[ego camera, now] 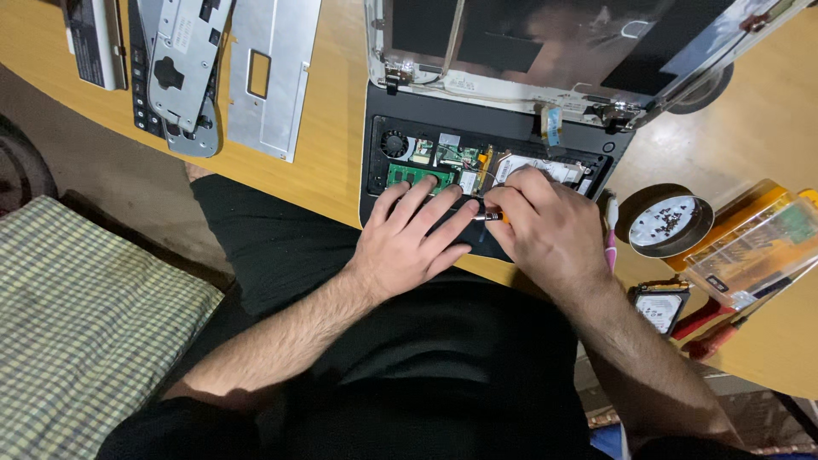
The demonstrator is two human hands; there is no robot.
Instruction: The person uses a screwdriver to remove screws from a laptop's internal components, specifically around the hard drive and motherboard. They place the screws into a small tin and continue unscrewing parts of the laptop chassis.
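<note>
An opened laptop [494, 128] lies on the wooden table, its inner boards, small fan and green memory strip [417, 175] exposed, its lid bare of the screen. My left hand [413, 238] rests flat on the laptop's front edge, fingers spread, fingertips by the memory strip. My right hand [545, 226] is closed around a small screwdriver [490, 216] with an orange grip, its metal shaft pointing left toward my left fingers. The screwdriver's tip is hidden.
Removed metal covers [268, 77] and a keyboard part [183, 60] lie at the far left. A round tin of screws [669, 223], a clear bit case [754, 243], a hard drive [658, 308] and red-handled tools [707, 328] sit to the right. A checked cushion [77, 324] is at lower left.
</note>
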